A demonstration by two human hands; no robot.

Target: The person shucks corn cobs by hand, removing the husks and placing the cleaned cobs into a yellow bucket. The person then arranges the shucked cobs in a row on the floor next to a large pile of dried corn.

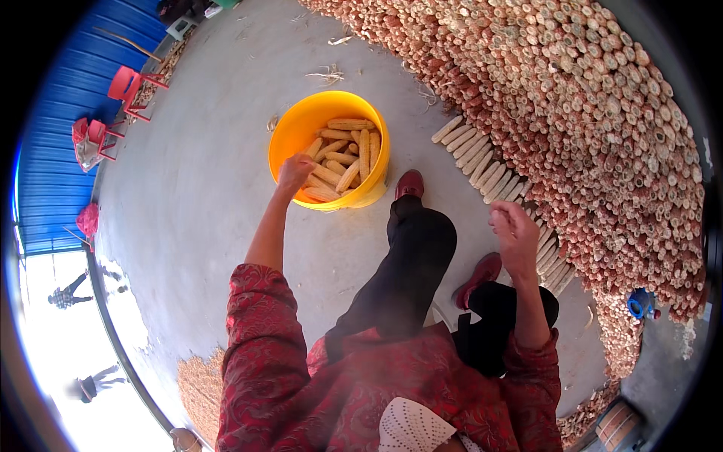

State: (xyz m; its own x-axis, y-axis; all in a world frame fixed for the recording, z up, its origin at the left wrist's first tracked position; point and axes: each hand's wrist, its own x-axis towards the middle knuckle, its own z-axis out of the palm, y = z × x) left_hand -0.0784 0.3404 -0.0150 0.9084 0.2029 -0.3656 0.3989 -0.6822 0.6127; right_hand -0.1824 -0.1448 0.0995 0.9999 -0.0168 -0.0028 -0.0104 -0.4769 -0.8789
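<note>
A yellow plastic bucket (282, 121) stands on the floor in front of me, with several corn cobs (364, 150) lying loosely inside. My left hand (296, 171) reaches over the bucket's near left rim, its fingers curled beside the cobs; whether one is in its grasp is hidden. To the right, my right hand (515, 229) hovers with fingers curled in and no object visible in it. Just past it, a row of pale cobs (477, 155) lies side by side along the foot of a large stacked heap of cobs (570, 107), their ends facing outward.
Red chairs (125, 83) stand along a blue corrugated wall (68, 113) on the left. Loose grain (199, 390) is spread at lower left. Two people (69, 294) are outside the bright doorway. A blue container (638, 303) sits by the heap, and dry husks (330, 74) lie beyond the bucket.
</note>
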